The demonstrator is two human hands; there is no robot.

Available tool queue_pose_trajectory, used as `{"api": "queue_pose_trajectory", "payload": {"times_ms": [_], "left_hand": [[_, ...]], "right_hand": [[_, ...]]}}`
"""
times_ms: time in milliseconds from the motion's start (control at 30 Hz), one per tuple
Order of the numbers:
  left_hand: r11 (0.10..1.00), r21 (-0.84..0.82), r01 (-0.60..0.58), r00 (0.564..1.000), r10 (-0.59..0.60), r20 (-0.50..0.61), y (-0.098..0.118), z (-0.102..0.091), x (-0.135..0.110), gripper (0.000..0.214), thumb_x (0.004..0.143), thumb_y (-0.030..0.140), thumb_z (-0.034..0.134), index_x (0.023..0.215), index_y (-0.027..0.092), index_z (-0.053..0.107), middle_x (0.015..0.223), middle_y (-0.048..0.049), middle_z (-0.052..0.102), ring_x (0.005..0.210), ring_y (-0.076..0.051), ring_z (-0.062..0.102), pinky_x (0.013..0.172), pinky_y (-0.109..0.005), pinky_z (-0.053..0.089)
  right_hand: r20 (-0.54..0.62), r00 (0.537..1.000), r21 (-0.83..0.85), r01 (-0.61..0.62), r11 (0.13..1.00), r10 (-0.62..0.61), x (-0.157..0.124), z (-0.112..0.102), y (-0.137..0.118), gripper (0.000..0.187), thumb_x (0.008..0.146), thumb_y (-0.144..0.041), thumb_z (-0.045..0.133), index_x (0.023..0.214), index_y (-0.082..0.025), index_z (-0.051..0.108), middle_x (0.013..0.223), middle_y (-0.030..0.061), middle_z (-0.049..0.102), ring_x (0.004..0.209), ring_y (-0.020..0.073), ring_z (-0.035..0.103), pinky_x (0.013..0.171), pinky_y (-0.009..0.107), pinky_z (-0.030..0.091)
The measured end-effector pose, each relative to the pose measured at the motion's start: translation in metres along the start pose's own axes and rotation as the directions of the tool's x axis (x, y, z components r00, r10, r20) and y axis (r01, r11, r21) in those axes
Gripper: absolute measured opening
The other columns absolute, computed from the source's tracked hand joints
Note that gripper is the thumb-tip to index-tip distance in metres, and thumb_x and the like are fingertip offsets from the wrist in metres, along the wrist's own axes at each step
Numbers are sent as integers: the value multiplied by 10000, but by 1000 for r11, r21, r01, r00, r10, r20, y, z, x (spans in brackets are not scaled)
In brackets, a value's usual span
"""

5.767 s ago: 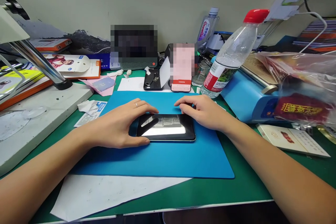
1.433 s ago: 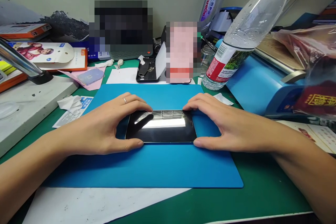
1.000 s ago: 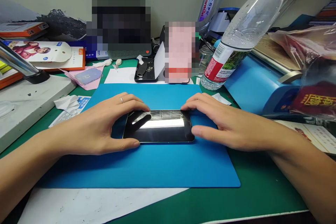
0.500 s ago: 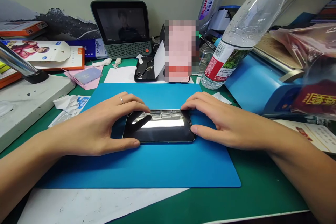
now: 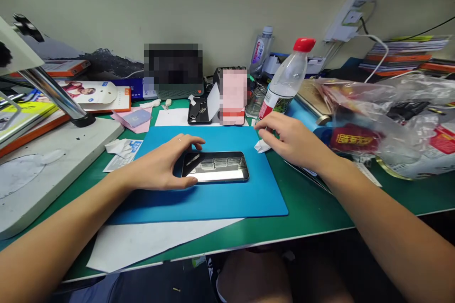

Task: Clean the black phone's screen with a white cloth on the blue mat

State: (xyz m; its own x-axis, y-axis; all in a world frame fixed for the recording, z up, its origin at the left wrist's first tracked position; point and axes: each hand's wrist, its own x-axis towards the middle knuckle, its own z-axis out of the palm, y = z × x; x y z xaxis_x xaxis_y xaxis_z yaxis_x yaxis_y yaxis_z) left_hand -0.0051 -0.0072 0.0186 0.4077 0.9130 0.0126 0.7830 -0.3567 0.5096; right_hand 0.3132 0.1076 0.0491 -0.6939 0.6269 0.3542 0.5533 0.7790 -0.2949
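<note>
A black smartphone (image 5: 222, 165) lies screen up on the blue mat (image 5: 213, 203), its glass reflecting a bright strip. My left hand (image 5: 161, 163), with a ring on one finger, spans the phone's left end. Its thumb rests at the near edge and its fingers curve by the far edge. To the right, my right hand (image 5: 289, 139) is off the phone, above the mat's right edge. Its fingers are bent and somewhat apart, with nothing visible in them. Just below these fingertips is a crumpled white tissue (image 5: 262, 146).
Behind my right hand stands a red-capped plastic bottle (image 5: 284, 83). An opened black phone part (image 5: 199, 111) lies on paper at the back. On the left is a white lamp base (image 5: 53, 161); at right, plastic bags (image 5: 359, 113) crowd the green table (image 5: 313, 213).
My right hand has left the phone's right end and moved right, toward the tissue. My left hand stays at the phone's left end. The view has shifted and shows more of the right side.
</note>
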Motion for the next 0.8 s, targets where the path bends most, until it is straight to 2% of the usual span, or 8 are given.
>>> {"api": "queue_pose_trajectory", "payload": {"times_ms": [67, 133, 233, 433, 533, 600, 700, 800], "left_hand": [[1000, -20, 1, 1000, -1, 7, -1, -1, -1, 768, 828, 471, 738, 1473, 197, 423, 1410, -129, 558, 1305, -311, 550, 1130, -450, 464], [999, -28, -19, 1000, 19, 8, -3, -2, -1, 760, 807, 465, 746, 1449, 184, 451, 1361, -127, 587, 1279, -310, 561, 1110, -451, 476], [998, -41, -49, 999, 49, 0, -5, -4, -1, 730, 799, 467, 745, 1416, 173, 489, 1322, -130, 608, 1224, -310, 584, 1066, -457, 496], [991, -65, -115, 992, 112, -54, -6, -5, -2, 686, 791, 465, 744, 1364, 154, 533, 1280, -143, 642, 1178, -312, 607, 1020, -435, 508], [990, -92, -107, 994, 104, -32, -8, -7, -3, 715, 778, 489, 758, 1368, 158, 526, 1283, -137, 633, 1197, -319, 587, 1033, -438, 496], [988, -119, -96, 995, 97, 5, -9, -10, -3, 795, 765, 509, 774, 1422, 169, 481, 1314, -134, 613, 1241, -326, 552, 1059, -452, 479], [990, -110, -84, 995, 89, 41, -10, -15, -5, 865, 729, 477, 802, 1453, 162, 450, 1327, -139, 593, 1275, -342, 507, 1097, -483, 442], [993, -86, -83, 995, 87, 41, -9, -17, -5, 834, 697, 413, 812, 1412, 132, 487, 1297, -146, 593, 1239, -349, 507, 1090, -498, 438]], "right_hand": [[166, 984, -104, -42, 994, 59, -5, -9, 0, 307, 995, -309, 447, 1099, -169, 699, 1093, 137, 694, 1000, 290, 671, 861, 444, 531], [242, 963, -180, -79, 980, 122, -12, -15, 1, 335, 987, -295, 444, 1168, -155, 688, 1161, 155, 681, 1059, 309, 668, 900, 470, 532], [281, 948, -231, -84, 969, 149, -18, -14, 0, 303, 963, -284, 496, 1122, -136, 707, 1107, 169, 702, 1037, 331, 683, 885, 488, 550], [261, 955, -260, -71, 963, 141, -7, 0, -12, 200, 948, -202, 516, 910, -167, 709, 968, 137, 730, 941, 285, 694, 837, 426, 553], [206, 970, -243, -80, 967, 132, -1, 1, -33, 232, 983, -188, 466, 940, -153, 691, 1001, 157, 729, 979, 293, 680, 870, 449, 530], [191, 976, -205, -65, 977, 105, 0, 4, -53, 237, 1013, -209, 454, 995, -158, 685, 1032, 142, 730, 976, 270, 679, 867, 422, 526], [232, 972, -140, -8, 990, 41, 0, 14, -85, 182, 1007, -208, 515, 987, -183, 694, 1004, 91, 735, 924, 223, 685, 825, 351, 528], [270, 963, -109, 29, 994, 2, 2, 32, -107, 162, 983, -152, 549, 949, -177, 706, 958, 80, 725, 904, 211, 681, 798, 327, 523]]}}
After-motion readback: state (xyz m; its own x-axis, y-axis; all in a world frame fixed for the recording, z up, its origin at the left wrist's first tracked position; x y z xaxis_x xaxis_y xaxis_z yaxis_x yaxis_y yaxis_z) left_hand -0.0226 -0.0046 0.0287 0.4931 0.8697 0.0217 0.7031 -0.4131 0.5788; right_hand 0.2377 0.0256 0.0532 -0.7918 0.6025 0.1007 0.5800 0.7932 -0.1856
